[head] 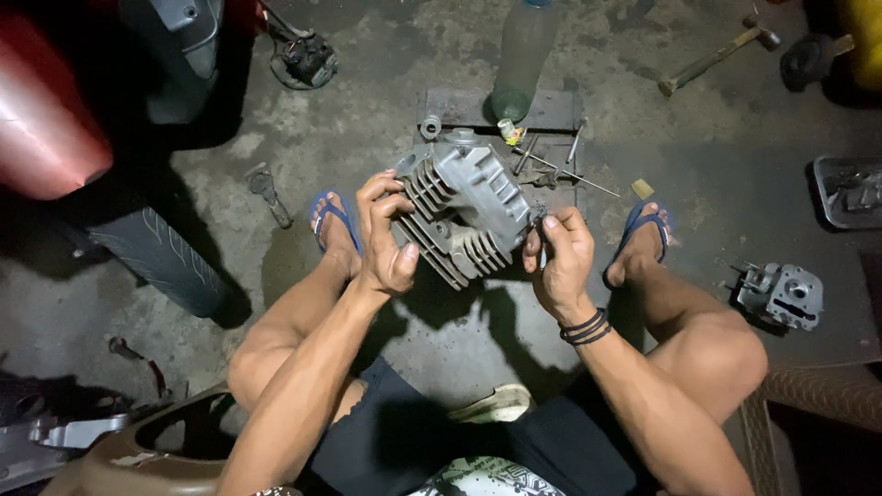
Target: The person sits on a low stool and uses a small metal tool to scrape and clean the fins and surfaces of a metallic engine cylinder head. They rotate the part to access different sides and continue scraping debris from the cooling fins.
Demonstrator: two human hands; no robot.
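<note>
Gripping the finned cylinder head at frame centre, the left hand was closed on its fins. The right hand fingers were pinched on a small metal part at its edge; careful fine seating was judged necessary.

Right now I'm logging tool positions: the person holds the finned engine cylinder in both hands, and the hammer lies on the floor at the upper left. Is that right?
Not quite. The hammer lies at the upper right, as the head view shows. The rest stands: left hand and right hand hold the finned engine cylinder.
</note>
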